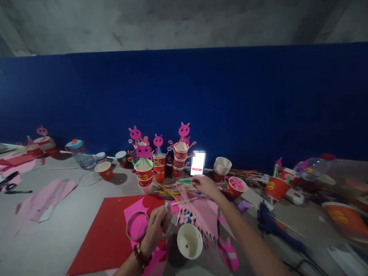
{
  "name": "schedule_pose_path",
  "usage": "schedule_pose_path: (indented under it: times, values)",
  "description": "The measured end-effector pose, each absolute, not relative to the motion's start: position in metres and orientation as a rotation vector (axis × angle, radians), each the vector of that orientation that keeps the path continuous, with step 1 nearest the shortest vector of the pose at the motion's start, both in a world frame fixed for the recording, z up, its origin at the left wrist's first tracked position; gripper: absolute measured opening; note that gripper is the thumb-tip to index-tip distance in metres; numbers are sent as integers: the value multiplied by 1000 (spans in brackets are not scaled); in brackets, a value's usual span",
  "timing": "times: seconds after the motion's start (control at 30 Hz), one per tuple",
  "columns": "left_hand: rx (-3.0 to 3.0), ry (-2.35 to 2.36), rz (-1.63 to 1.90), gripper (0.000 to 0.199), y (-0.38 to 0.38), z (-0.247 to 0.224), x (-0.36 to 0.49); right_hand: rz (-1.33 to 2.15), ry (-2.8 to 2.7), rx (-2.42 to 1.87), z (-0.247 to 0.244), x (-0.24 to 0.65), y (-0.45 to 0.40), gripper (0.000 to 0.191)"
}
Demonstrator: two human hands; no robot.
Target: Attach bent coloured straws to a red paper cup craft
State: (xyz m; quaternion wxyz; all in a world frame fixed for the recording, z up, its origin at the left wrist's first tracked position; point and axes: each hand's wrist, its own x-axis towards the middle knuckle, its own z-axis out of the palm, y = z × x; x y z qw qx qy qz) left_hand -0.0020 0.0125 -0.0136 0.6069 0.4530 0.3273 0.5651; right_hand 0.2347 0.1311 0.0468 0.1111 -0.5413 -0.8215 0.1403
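Observation:
My left hand [159, 226], with a beaded bracelet on its wrist, is closed over the red sheet [100, 230]; a small pale bit shows at its fingertips, too small to name. My right hand [202, 184] reaches forward to the pile of coloured sticks [169, 188], in front of the lit phone [198, 163]; its fingers are bent and too blurred to read. Between my forearms stands a white paper cup [189, 241] with a hole in its bottom. Beside it lie pink paper [205, 211] with a fringed edge and a pink cut-out face [229, 255].
Red cups with pink faces [143, 166] stand at the back centre. A tape ring [137, 226] lies on the red sheet. To the right are stacked bowls [222, 165], a cup of pink pieces [236, 187] and a blue glue gun [268, 220]; scissors [10, 184] lie far left.

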Motion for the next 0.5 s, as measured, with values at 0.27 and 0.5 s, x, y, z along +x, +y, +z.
schedule_pose_path:
  times: [0.27,0.5]
  values:
    - [1011,824,1304,55,10,-11,-2,487,-2659,-1754,38,228,70,22]
    - [1009,826,1324,55,10,0,-3,435,-2696,-1809,32,218,67,22]
